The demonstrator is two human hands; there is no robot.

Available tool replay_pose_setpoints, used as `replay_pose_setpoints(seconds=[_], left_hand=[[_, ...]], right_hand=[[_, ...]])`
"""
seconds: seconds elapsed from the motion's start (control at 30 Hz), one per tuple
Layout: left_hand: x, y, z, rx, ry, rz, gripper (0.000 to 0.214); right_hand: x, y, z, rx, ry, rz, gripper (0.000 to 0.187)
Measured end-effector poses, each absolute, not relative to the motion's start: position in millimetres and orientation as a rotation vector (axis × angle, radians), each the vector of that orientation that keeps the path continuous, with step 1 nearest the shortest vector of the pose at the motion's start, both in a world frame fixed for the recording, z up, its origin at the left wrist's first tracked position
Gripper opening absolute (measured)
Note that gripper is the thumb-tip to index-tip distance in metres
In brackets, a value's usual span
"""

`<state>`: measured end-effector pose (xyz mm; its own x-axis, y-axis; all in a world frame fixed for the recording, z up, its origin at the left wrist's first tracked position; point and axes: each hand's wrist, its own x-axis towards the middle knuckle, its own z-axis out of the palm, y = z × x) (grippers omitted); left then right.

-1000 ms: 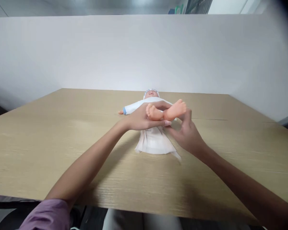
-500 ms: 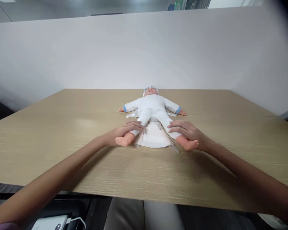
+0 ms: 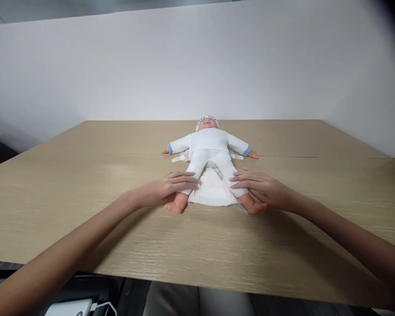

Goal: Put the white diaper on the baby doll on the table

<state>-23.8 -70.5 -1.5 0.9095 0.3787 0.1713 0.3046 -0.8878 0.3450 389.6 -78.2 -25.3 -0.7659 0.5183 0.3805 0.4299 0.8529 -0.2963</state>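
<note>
A baby doll point(image 3: 209, 141) lies on its back on the table, head away from me, arms spread, in a white suit with blue cuffs and a white printed headband. My left hand point(image 3: 171, 188) is closed around the doll's lower leg on the left, its fingers across the white trouser leg. In the same way, my right hand point(image 3: 261, 188) grips the lower leg on the right. Both thumbs are largely hidden. Under the doll and between its legs lies an unfolded white diaper point(image 3: 214, 191). The diaper's tabs point(image 3: 178, 158) stick out on either side of the waist.
The wooden table point(image 3: 158, 245) has a seam running across it. Behind it stands a plain white partition point(image 3: 171, 66). Below the front edge at the left is a white device point(image 3: 69, 307) with a cable plugged in.
Both my hands have brought the doll's lower legs slightly inward and down, and the feet now sit lower and closer together. The camera view has tilted down slightly.
</note>
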Motion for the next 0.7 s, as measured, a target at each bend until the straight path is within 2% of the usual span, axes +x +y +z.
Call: replay_pose_setpoints(seconds=[0.1, 0.17, 0.3, 0.33, 0.4, 0.5, 0.57, 0.7], left_hand=[[-16.8, -79.0, 10.3, 2.664, 0.665, 0.334, 0.049], [-6.9, -87.4, 16.4, 2.593, 0.792, 0.329, 0.040], [16.0, -100.3, 11.3, 2.573, 0.995, 0.370, 0.061], [20.4, -101.5, 7.1, 2.614, 1.029, 0.384, 0.060], [26.2, -101.8, -0.7, 2.716, 1.071, 0.400, 0.046], [29.3, -98.1, -3.0, 2.768, 1.085, 0.437, 0.018], [30.1, -93.1, 4.0, 2.691, 1.102, 0.524, 0.019], [35.2, -69.3, 27.8, 2.469, 1.133, 0.796, 0.024]], right_hand=[[385.1, -84.9, -15.3, -0.831, -2.523, 0.473, 0.040], [375.1, -96.3, -9.5, -0.961, -2.487, 0.462, 0.038], [345.4, -126.0, -11.3, -1.064, -2.537, 0.060, 0.062], [338.7, -131.8, -14.3, -1.071, -2.544, -0.046, 0.063], [329.1, -138.6, -20.3, -1.107, -2.522, -0.192, 0.053], [324.4, -135.4, -22.0, -1.165, -2.477, -0.222, 0.026], [325.0, -124.5, -15.7, -1.201, -2.423, -0.132, 0.021], [323.2, -83.5, 7.1, -1.244, -2.186, 0.129, 0.025]])
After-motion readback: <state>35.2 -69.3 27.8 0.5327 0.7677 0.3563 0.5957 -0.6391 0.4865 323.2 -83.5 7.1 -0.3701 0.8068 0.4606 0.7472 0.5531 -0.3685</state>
